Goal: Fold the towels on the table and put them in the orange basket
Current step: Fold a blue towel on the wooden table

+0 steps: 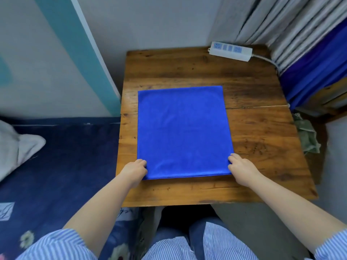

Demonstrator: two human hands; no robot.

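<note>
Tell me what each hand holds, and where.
Left hand grips the towel at its near left corner; right hand grips its near right corner.

Both bare forearms reach forward from short blue-and-white striped sleeves, angling inward toward each other. The left hand (135,170) lies palm down with its back to the camera, fingers curled at the knuckles and closed on the near left corner of the flat, bright blue rectangular cloth towel (185,132). The right hand (242,168) mirrors it at the near right corner, knuckles up, fingers bent and pinching the towel's edge, the thumb hidden beneath. Both wrists are roughly straight and low over the brown wooden counter (262,117), the hands level with each other and well apart.
</note>
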